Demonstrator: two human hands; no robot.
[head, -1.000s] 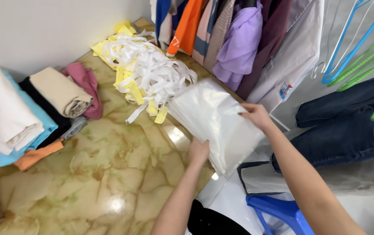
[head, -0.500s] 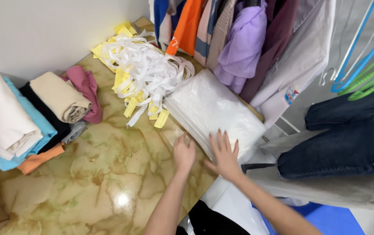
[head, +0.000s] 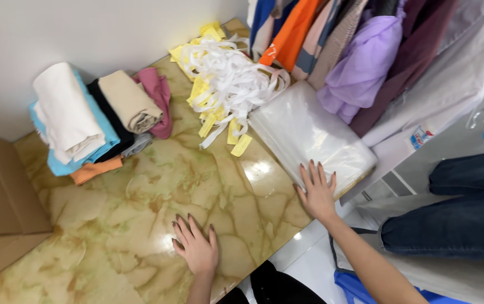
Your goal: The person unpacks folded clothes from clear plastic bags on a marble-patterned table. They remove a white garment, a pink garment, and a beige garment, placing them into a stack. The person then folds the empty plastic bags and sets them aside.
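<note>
Marbled yellow-green stone makes up the worktop (head: 140, 214), and nearest the camera the left hand (head: 197, 247) lies flat on it with fingers spread, holding nothing. Just right of it, the right hand (head: 316, 191) is also spread wide, palm down, its fingertips touching the near edge of the stack of clear plastic bags (head: 309, 135), which sits at the worktop's right edge. To square that stack well, I judge an even, flat press is best, since the slick film will probably slide if pushed from one corner. Beyond the stack lies one tangled heap of white and yellow strips (head: 225, 84). Left of that heap sit folded cloths (head: 95, 118): about seven, though the lower ones are partly hidden. One cardboard box (head: 0, 208) stands at the worktop's far left, and hanging garments (head: 354, 50) crowd behind the stack.
</note>
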